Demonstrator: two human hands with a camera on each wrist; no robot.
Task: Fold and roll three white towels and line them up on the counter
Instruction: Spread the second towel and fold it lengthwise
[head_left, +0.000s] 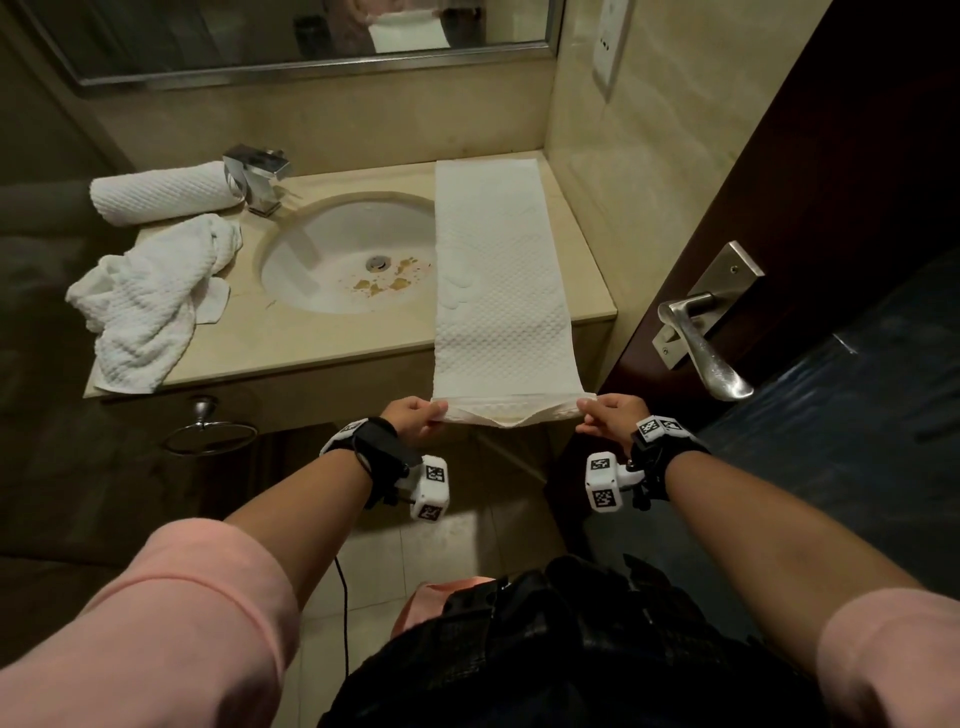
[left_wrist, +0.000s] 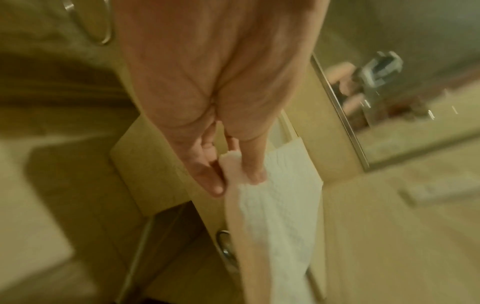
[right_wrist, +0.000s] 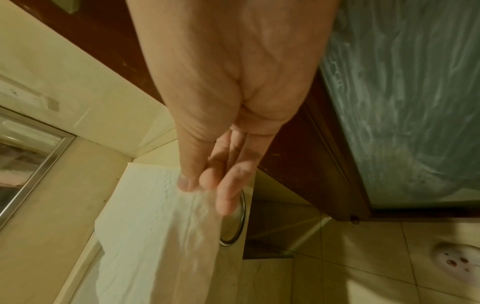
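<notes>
A long folded white towel (head_left: 498, 280) lies as a strip along the right side of the counter (head_left: 322, 338), partly over the sink, and its near end hangs past the front edge. My left hand (head_left: 415, 418) pinches the near left corner, thumb on top (left_wrist: 255, 164). My right hand (head_left: 605, 415) pinches the near right corner (right_wrist: 205, 185). Between them the end is stretched taut (head_left: 511, 410). A rolled white towel (head_left: 161, 193) lies at the back left beside the tap. A crumpled white towel (head_left: 150, 301) sits on the left of the counter.
An oval sink (head_left: 348, 254) with brown stains near its drain is set in the counter, with a chrome tap (head_left: 257, 176) behind it. A dark door with a metal lever handle (head_left: 701, 348) stands close on the right. A towel ring (head_left: 210, 431) hangs below the counter.
</notes>
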